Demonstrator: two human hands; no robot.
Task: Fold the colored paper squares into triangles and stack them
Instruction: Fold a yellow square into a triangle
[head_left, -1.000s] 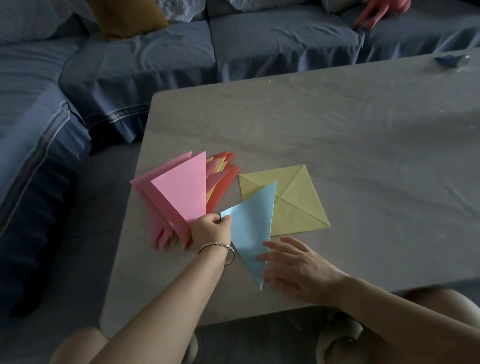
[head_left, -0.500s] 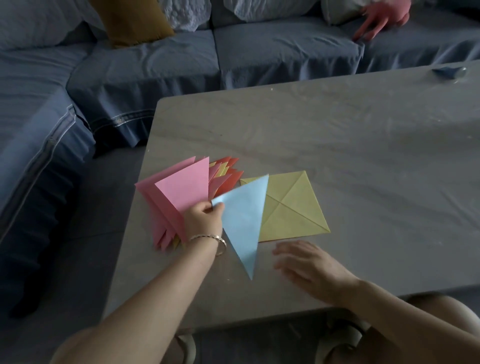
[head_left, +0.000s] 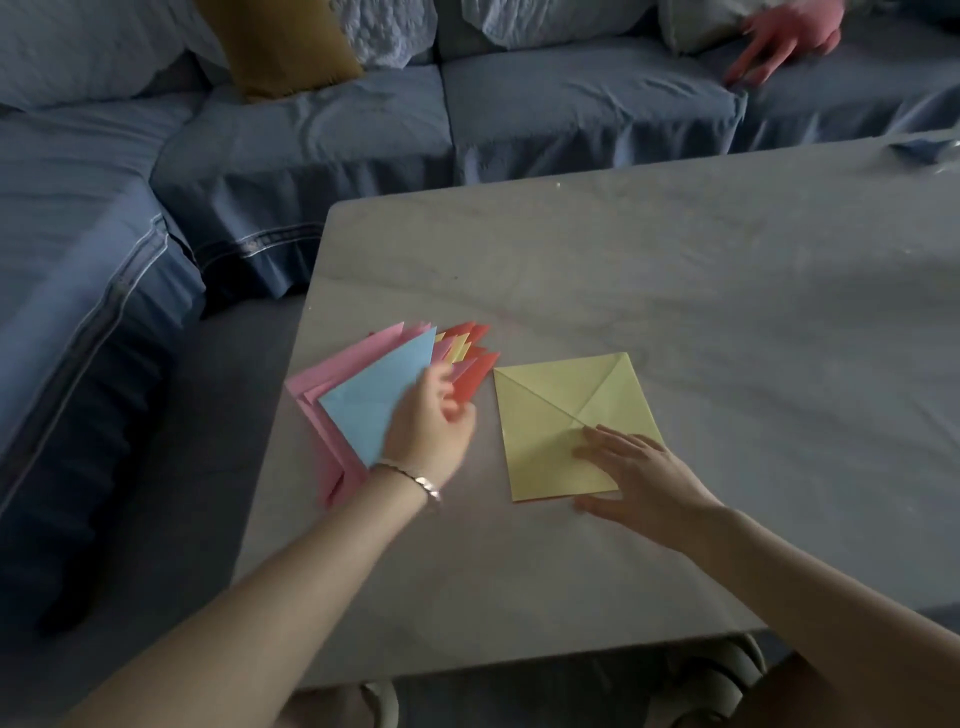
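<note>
The blue triangle (head_left: 374, 400) lies atop the triangle stack (head_left: 337, 371), left of the yellow square (head_left: 561, 405). The left grip (head_left: 431, 415) at its corner is blurred, hold unclear; the right grip (head_left: 639, 467) rests flat-fingered on the square. Align its edges with the stack's.

Grey table (head_left: 675, 286) bears triangle stack (head_left: 371, 397) beside yellow square (head_left: 550, 415)

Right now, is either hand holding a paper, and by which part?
The right hand grips nothing; it rests flat on the yellow square's near part. The left hand is at the blue triangle's right edge; blur hides any grip.
</note>
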